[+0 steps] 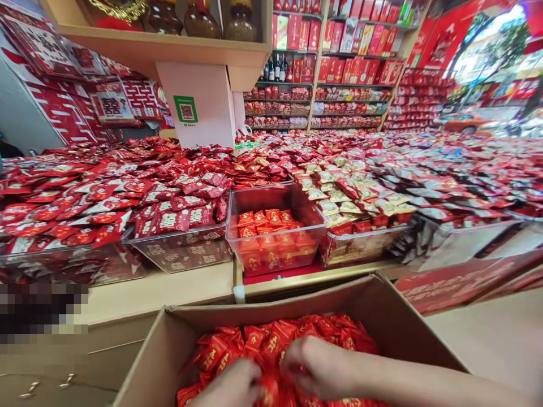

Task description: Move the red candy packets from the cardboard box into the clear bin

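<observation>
Reading the head view: both hands are down in the open cardboard box (369,302), touching the red packets (254,337) that lie loose inside it. Left hand (237,384) comes in from the bottom edge, fingers curled; the wrist is cut off and the fingertips blur into the pile. Right hand (311,362) reaches in from the right, fingers bent down and partly curled, tips buried or hidden. I can't tell how far open either one is, or if it has hold of a packet. Packets between the two are smeared red; I can't separate them. The box's near side is out of frame, and I can't read how deep the pile goes.

Just beyond the box, a clear bin (275,237) holds similar red packets in rough rows, its fill below the rim. To its left, a bin of dark red packets (178,249) is heaped over the rim; to its right, one with cream and red packets (360,246), also heaped. Lower left, a dark patch (34,311) is pixelated, so I can't make it out. Shelves (318,68) at the back carry boxes and bottles, labels too small to read.
</observation>
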A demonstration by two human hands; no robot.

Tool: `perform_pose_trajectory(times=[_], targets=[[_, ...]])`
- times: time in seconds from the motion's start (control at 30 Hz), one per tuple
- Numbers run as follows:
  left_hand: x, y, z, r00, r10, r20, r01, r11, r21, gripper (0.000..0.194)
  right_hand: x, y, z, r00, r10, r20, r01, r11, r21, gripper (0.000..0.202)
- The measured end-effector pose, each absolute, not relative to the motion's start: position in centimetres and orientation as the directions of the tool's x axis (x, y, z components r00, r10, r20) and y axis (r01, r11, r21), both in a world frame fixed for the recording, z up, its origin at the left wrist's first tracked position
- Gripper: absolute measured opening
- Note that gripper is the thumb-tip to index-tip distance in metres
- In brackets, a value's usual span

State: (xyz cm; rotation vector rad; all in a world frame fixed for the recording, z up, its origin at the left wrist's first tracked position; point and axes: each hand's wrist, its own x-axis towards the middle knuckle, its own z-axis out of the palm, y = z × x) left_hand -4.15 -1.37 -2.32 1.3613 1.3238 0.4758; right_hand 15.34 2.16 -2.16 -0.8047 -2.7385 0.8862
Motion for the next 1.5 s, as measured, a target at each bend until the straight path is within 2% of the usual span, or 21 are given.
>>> perform_pose_trajectory(times=[0.07,0.17,0.27,0.37,0.5,0.7,0.87,0.93,1.0,1.07,1.1,1.17,1.2,1.27,1.33,1.43,1.5], targets=[[-3.4,0.8,-2.7,0.328,0.857,-0.399,0.409,0.252,0.877,0.019,15.8,2.7,-3.1,-0.683,0.719,-0.128,0.531,0.368,-0.763,0.033],[-2.7,2.2,-2.1,0.389,0.831,-0.397,0.354,0.263,0.897,0.023,15.8,3.6,-2.8,-0.574,0.777,-0.26,0.368,-0.038,-0.929,0.044],[-2.8,2.2,-0.6,0.401,0.825,-0.399,0.307,0.29,0.907,0.029,15.6,4.2,-1.8,-0.616,0.724,-0.311,0.191,-0.246,-0.95,0.031],[-2.9,1.9,0.7,0.384,0.834,-0.397,0.282,0.304,0.91,0.031,15.6,4.3,-1.0,-0.67,0.68,-0.299,0.091,-0.324,-0.942,0.03],[-2.6,1.9,1.8,0.343,0.874,-0.344,0.243,0.271,0.932,0.028,15.7,4.2,-1.0,-0.654,0.713,-0.252,-0.012,-0.343,-0.939,0.037],[-2.1,1.8,1.6,0.233,0.921,-0.312,0.169,0.278,0.946,0.021,15.5,3.9,-1.6,-0.645,0.728,-0.23,0.03,-0.277,-0.96,0.038],[-2.0,1.8,1.1,0.189,0.916,-0.354,0.102,0.34,0.935,0.025,15.1,3.9,-1.1,-0.638,0.738,-0.217,0.027,-0.26,-0.965,0.041],[-1.8,1.8,1.3,0.186,0.901,-0.391,0.059,0.387,0.92,0.027,15.2,4.1,-0.9,-0.625,0.766,-0.148,0.114,-0.098,-0.989,0.041],[-1.7,1.7,1.6,0.181,0.86,-0.477,-0.02,0.488,0.873,0.031,15.5,4.3,-0.7,-0.587,0.808,0.038,0.25,0.227,-0.941,0.037],[-1.6,1.6,2.0,0.248,0.788,-0.563,-0.125,0.602,0.788,0.039,15.9,4.4,-0.3,-0.605,0.753,0.259,0.371,0.554,-0.745,0.033],[-1.6,1.6,2.2,0.298,0.76,-0.578,-0.172,0.638,0.75,0.042,16.0,4.4,-0.1,-0.636,0.698,0.33,0.399,0.663,-0.634,0.032],[-1.6,1.5,2.5,0.356,0.756,-0.55,-0.231,0.641,0.732,0.036,16.2,4.3,0.5,-0.698,0.603,0.387,0.381,0.77,-0.512,0.032],[-1.5,1.4,2.6,0.351,0.776,-0.524,-0.248,0.617,0.747,0.031,16.2,4.2,0.9,-0.717,0.577,0.391,0.346,0.781,-0.519,0.033],[-1.4,1.3,2.6,0.299,0.824,-0.482,-0.234,0.553,0.8,0.027,16.0,3.9,1.4,-0.716,0.582,0.385,0.259,0.733,-0.629,0.032],[-1.4,1.3,2.5,0.24,0.856,-0.458,-0.183,0.503,0.845,0.034,15.9,3.7,1.4,-0.673,0.658,0.339,0.209,0.608,-0.766,0.027],[-1.5,1.2,2.3,0.201,0.878,-0.435,-0.131,0.464,0.876,0.039,15.5,3.7,0.5,-0.557,0.815,0.161,0.144,0.285,-0.948,0.028],[-1.7,1.2,2.2,0.246,0.875,-0.416,-0.129,0.455,0.881,0.037,15.3,3.9,-0.2,-0.515,0.857,-0.004,0.018,0.006,-1.0,0.036]])
